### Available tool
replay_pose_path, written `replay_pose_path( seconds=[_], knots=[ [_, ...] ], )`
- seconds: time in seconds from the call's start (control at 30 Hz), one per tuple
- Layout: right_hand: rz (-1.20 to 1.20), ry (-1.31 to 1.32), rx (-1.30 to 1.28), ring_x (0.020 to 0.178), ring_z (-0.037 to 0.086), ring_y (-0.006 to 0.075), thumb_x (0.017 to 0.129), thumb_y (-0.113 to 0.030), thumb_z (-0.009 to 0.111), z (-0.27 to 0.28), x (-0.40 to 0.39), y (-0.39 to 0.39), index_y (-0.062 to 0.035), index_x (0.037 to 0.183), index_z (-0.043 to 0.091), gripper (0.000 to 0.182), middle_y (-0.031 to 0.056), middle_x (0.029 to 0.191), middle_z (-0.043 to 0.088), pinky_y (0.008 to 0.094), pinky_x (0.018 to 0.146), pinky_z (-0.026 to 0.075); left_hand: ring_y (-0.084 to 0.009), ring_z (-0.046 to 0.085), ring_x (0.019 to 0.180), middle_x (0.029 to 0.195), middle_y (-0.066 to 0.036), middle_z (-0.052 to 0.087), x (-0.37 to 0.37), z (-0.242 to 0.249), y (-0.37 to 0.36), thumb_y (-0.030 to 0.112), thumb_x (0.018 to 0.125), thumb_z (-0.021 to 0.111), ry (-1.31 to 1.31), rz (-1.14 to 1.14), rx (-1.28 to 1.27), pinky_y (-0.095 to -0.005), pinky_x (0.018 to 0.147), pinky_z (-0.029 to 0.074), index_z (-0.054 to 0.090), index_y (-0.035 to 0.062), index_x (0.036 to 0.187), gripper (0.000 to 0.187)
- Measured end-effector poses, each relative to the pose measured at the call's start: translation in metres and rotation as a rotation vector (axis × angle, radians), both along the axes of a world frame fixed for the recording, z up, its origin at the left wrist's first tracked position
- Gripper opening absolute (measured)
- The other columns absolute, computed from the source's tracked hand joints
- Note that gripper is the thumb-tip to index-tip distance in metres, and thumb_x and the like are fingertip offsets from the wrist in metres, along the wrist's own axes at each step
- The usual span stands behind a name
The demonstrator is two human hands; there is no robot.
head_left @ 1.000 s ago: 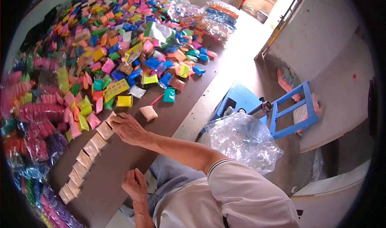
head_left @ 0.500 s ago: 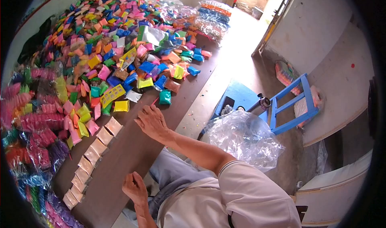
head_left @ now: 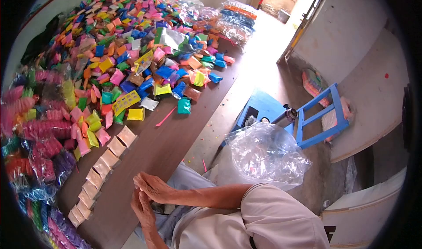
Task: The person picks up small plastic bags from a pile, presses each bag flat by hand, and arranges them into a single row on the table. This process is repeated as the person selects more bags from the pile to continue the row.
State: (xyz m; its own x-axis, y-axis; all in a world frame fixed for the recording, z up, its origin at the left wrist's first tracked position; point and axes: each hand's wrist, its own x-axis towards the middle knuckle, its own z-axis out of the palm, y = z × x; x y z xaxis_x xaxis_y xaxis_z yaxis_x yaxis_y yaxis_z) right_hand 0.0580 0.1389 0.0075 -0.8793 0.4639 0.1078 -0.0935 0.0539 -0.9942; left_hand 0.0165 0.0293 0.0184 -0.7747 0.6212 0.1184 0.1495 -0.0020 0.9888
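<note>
My right hand (head_left: 154, 188) and my left hand (head_left: 145, 210) meet over the near edge of the brown table (head_left: 162, 150). The fingers of both are closed and pressed together; whatever may be between them is hidden. Left of them, a slanting row of flat peach-coloured packets (head_left: 101, 167) lies overlapping on the table. A thin pink strip (head_left: 165, 117) rests on the tabletop beyond my hands, close to a teal packet (head_left: 183, 106) and a yellow packet (head_left: 136, 114).
A large heap of small coloured packets (head_left: 116, 51) covers the far table. Bundled packets in clear bags (head_left: 46, 130) lie at left. On the right are a blue chair (head_left: 323, 113), a flask (head_left: 288, 115) and a crumpled clear plastic bag (head_left: 268, 154).
My right hand has drawn back from beside the pink strip to meet my left hand. The strip now lies uncovered on the table. The row of peach packets looks the same.
</note>
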Motion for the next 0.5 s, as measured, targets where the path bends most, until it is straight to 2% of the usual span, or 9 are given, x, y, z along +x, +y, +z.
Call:
replay_pose_path(
  seconds=[0.03, 0.1, 0.17, 0.2, 0.23, 0.27, 0.3, 0.37, 0.5],
  knots=[
    [0.005, 0.0, -0.001, 0.072, 0.05, 0.0275, 0.107, -0.042, 0.032, 0.004, 0.002, 0.0, -0.0009, 0.094, 0.044, 0.045, 0.0148, 0.08, 0.047, 0.0412, 0.068, 0.044, -0.0113, 0.056, 0.075, 0.087, -0.002, 0.061, -0.005, -0.003, -0.007, 0.04, 0.106, 0.044, -0.059, -0.039, -0.024, -0.0259, 0.061, 0.047, 0.061, -0.0012, 0.103, 0.045],
    [0.168, -0.179, -0.183, 0.072, 0.05, 0.0221, 0.107, -0.042, 0.034, 0.019, 0.005, 0.004, -0.0028, 0.093, 0.044, 0.042, 0.0116, 0.077, 0.045, 0.0392, 0.067, 0.045, -0.012, 0.057, 0.08, 0.092, -0.004, 0.062, -0.012, -0.015, -0.014, 0.039, 0.106, 0.043, -0.164, -0.01, 0.006, -0.0264, 0.066, 0.048, 0.061, -0.0019, 0.107, 0.045],
    [0.391, 0.023, -0.344, 0.076, 0.055, 0.0192, 0.105, -0.037, 0.04, 0.002, 0.012, 0.007, -0.0042, 0.092, 0.049, 0.036, 0.0094, 0.08, 0.053, 0.0366, 0.07, 0.047, -0.0128, 0.059, 0.088, 0.099, -0.007, 0.064, -0.01, -0.03, -0.016, 0.035, 0.106, 0.042, -0.269, 0.061, 0.107, -0.0278, 0.074, 0.05, 0.063, -0.0031, 0.111, 0.044],
    [0.338, -0.012, -0.117, 0.078, 0.057, 0.0181, 0.103, -0.033, 0.045, 0.006, 0.018, 0.011, -0.005, 0.092, 0.052, 0.031, 0.0093, 0.082, 0.056, 0.0352, 0.072, 0.048, -0.0129, 0.058, 0.09, 0.102, -0.008, 0.064, -0.006, -0.028, -0.009, 0.033, 0.107, 0.042, -0.27, 0.118, 0.164, -0.0287, 0.077, 0.05, 0.064, -0.0036, 0.112, 0.043],
    [0.298, -0.037, 0.092, 0.08, 0.059, 0.017, 0.101, -0.029, 0.049, 0.007, 0.023, 0.018, -0.0059, 0.093, 0.054, 0.025, 0.0092, 0.083, 0.059, 0.0338, 0.073, 0.049, -0.0141, 0.059, 0.092, 0.102, -0.008, 0.065, -0.002, -0.026, -0.008, 0.03, 0.106, 0.043, -0.211, 0.173, 0.051, -0.0297, 0.082, 0.049, 0.065, -0.0039, 0.112, 0.041],
    [0.248, -0.066, 0.147, 0.081, 0.061, 0.0159, 0.097, -0.023, 0.054, 0.019, 0.026, 0.023, -0.0051, 0.096, 0.06, 0.019, 0.0106, 0.085, 0.063, 0.0333, 0.073, 0.05, -0.0131, 0.057, 0.088, 0.098, -0.005, 0.063, 0.0, -0.02, -0.009, 0.028, 0.106, 0.042, -0.154, 0.143, 0.007, -0.0286, 0.077, 0.049, 0.065, -0.0046, 0.11, 0.04],
    [0.157, -0.134, 0.07, 0.077, 0.061, 0.0138, 0.096, -0.021, 0.056, 0.008, 0.024, 0.024, -0.0028, 0.097, 0.063, 0.019, 0.0114, 0.082, 0.064, 0.033, 0.069, 0.05, -0.0108, 0.053, 0.082, 0.093, -0.002, 0.06, -0.001, -0.023, -0.012, 0.031, 0.106, 0.043, -0.184, 0.12, -0.03, -0.0272, 0.071, 0.046, 0.065, -0.005, 0.109, 0.042],
    [0.071, -0.189, 0.12, 0.071, 0.059, 0.011, 0.096, -0.021, 0.058, 0.007, 0.018, 0.031, -0.0001, 0.094, 0.065, 0.022, 0.0097, 0.076, 0.064, 0.0318, 0.064, 0.049, -0.009, 0.049, 0.078, 0.089, 0.0, 0.057, -0.006, -0.01, -0.008, 0.037, 0.106, 0.043, -0.087, 0.055, -0.074, -0.0259, 0.066, 0.043, 0.064, -0.0043, 0.111, 0.047],
    [0.032, -0.291, 0.149, 0.069, 0.056, 0.0076, 0.097, -0.023, 0.061, 0.023, 0.008, 0.034, 0.0007, 0.091, 0.066, 0.025, 0.0075, 0.07, 0.062, 0.03, 0.061, 0.048, -0.0084, 0.051, 0.079, 0.089, -0.001, 0.058, -0.009, -0.005, -0.004, 0.038, 0.105, 0.047, -0.211, 0.022, -0.028, -0.025, 0.068, 0.044, 0.061, -0.0036, 0.116, 0.045]
  ],
)
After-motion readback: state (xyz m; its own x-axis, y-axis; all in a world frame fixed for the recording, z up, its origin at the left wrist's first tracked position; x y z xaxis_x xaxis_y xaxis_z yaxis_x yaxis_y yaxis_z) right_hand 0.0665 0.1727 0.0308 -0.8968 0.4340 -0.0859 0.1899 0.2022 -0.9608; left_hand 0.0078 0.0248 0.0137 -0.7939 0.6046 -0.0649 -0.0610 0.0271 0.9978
